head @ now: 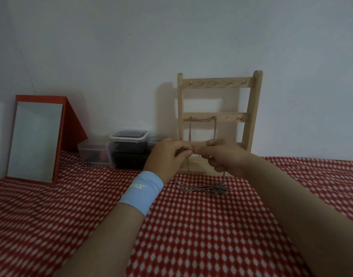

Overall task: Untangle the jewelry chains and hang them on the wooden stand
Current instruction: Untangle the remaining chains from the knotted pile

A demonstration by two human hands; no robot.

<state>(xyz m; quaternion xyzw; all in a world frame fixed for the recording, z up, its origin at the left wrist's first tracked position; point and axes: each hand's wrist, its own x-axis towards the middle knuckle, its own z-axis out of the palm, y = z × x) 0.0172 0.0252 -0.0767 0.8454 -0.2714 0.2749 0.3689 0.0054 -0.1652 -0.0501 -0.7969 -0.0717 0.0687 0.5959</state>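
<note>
While both hands meet in the middle of the view, a mirror (34, 140) in a red frame leans at the far left on the red cloth (191, 236) with white spots. To the right of it, some clear plastic boxes (127, 144) stand stacked near the wall (111, 47); what is inside them is too dark to tell.

The left hand (167, 156), with a light blue wristband (141, 191) on the wrist, has its fingers curled and pinches a thin chain (188, 162). From this hand the chain hangs down to the cloth, where the rest of it lies in a loose heap.

Behind the hands, the wooden stand (217, 116) stands upright against the wall. A second chain (202, 119) is already hung on hooks of its middle bar, and both its sides drop down behind the fingers.

The right hand (225, 156) touches the left one at the fingertips and pinches the same chain, its lower fingers folded in. Below it, a leaf-shaped pendant (221, 188) lies on the cloth, at the right end of the heap.
</note>
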